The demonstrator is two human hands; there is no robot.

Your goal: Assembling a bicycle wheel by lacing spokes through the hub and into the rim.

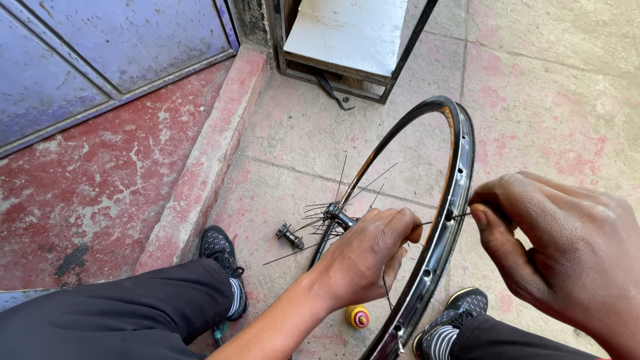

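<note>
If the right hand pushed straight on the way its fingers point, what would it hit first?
The right hand points left at the wheel rim. Its fingertips pinch a small part at a rim hole, so the rim wall comes first, then probably the left hand.

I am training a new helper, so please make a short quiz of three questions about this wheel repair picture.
1. True or false: the black wheel rim stands upright between both hands.
2. Which hand pinches at the rim's outer side? A left hand B right hand
3. What small yellow thing lies on the floor near the rim's bottom?

Key: 1 true. 2 B. 3 A small yellow bottle with a red cap.
</note>
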